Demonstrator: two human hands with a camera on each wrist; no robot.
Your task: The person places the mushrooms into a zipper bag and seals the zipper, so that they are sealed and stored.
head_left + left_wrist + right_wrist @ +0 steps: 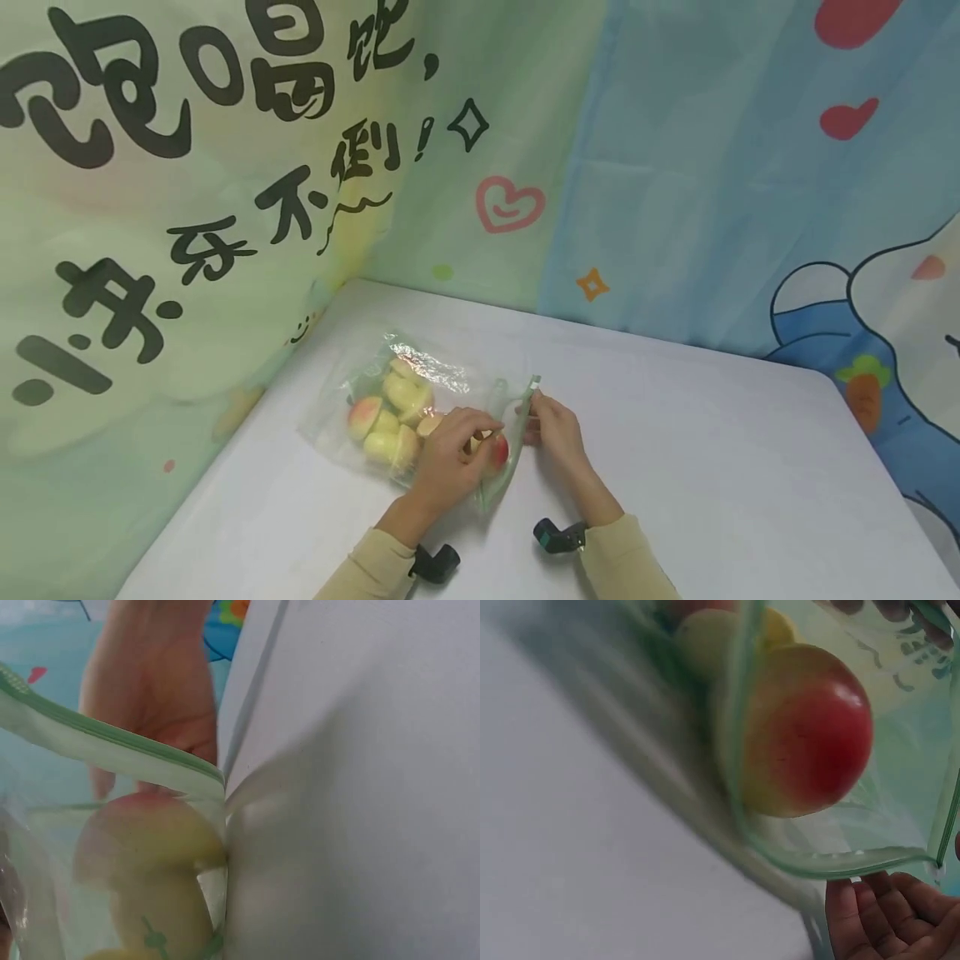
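A clear zip bag (480, 392) with green zip edges lies on the table, its mouth parted toward the right. Inside are several mushroom-shaped pieces (401, 392), pale yellow with reddish caps. Close to the mouth is one red-and-yellow cap (810, 735); a mushroom shape (154, 855) also shows through the plastic in the left wrist view. My left hand (453, 454) lies over the bag's mouth side and pinches its near edge. With its fingers at the zip strip, my right hand (555, 429) holds the mouth's other edge; the thumb's contact is partly hidden.
The white table (712, 467) extends to the right of the bag. Behind it hangs a printed cloth backdrop (675, 167), with another cloth wall (112, 242) along the left. Black wrist cameras (555, 535) sit at both sleeves.
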